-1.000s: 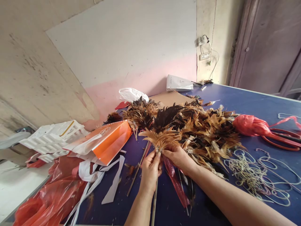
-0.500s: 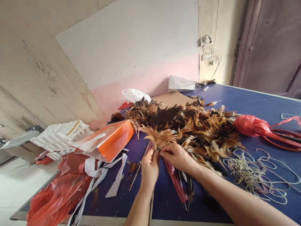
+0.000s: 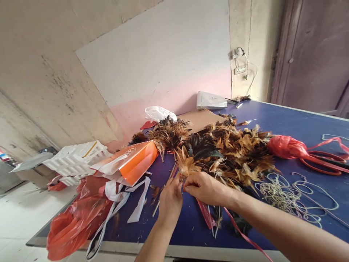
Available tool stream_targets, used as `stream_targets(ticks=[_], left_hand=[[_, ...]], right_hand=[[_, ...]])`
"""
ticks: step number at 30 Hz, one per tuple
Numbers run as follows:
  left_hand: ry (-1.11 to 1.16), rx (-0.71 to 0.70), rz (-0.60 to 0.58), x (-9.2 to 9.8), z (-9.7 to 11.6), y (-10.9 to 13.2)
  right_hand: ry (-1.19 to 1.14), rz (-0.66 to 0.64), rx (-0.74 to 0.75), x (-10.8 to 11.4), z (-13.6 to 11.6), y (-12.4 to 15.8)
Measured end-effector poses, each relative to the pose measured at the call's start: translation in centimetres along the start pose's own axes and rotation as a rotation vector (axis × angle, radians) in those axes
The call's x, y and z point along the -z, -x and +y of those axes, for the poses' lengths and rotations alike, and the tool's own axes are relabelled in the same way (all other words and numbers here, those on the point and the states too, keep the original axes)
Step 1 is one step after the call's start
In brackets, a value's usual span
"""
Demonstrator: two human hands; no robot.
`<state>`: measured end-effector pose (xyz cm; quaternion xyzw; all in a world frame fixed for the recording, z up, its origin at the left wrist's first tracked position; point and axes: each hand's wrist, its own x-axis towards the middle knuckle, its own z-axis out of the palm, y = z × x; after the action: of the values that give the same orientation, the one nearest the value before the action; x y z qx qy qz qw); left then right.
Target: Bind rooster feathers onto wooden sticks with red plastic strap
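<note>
My left hand (image 3: 171,196) is closed around the base of a bundle of feathers (image 3: 187,163), whose light brown plumes fan out above the fingers. Close against that base, my right hand (image 3: 204,186) pinches with thumb and fingers; what lies between them is hidden. Dark feathers (image 3: 204,145) spread just behind the bundle. A thin red plastic strip (image 3: 247,236) runs from beneath my right forearm to the table's front edge. Beyond both hands lies a large heap of brown and black feathers (image 3: 240,149).
On the blue table (image 3: 286,116) a ball of red plastic twine (image 3: 286,146) and tangled pale string (image 3: 278,198) lie at right. An orange and white paper bag (image 3: 139,160) and a red plastic bag (image 3: 79,218) are at left. A white box (image 3: 211,100) stands at the back.
The feather bundle has turned in my left hand, and its brown fan looks narrower. The red strip now shows below my right forearm. The view has shifted slightly.
</note>
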<state>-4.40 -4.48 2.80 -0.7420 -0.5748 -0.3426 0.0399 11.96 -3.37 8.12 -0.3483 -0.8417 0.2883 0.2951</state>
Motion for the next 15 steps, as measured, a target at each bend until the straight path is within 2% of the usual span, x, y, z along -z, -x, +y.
stream_targets(ticks=[4,7,10,13,15], left_hand=[[-0.205,-0.254,-0.114,2.0,1.4,0.3],[-0.253,-0.410,-0.195,3.5,2.2,0.8],[-0.224,-0.486,-0.178,4.9,2.2,1.3],[-0.208,-0.544,-0.148,6.2,2.1,1.7],[-0.177,-0.627,-0.184,7.0,2.1,2.0]], right_hand=[[0.346,-0.022,0.140,3.7,-1.7,0.0],[0.560,-0.046,0.249,6.0,-2.2,-1.1],[0.507,-0.087,0.202,6.8,-1.7,-2.4],[0.311,-0.185,0.156,6.2,-0.8,-3.1],[0.183,-0.266,0.146,5.6,-0.2,-3.2]])
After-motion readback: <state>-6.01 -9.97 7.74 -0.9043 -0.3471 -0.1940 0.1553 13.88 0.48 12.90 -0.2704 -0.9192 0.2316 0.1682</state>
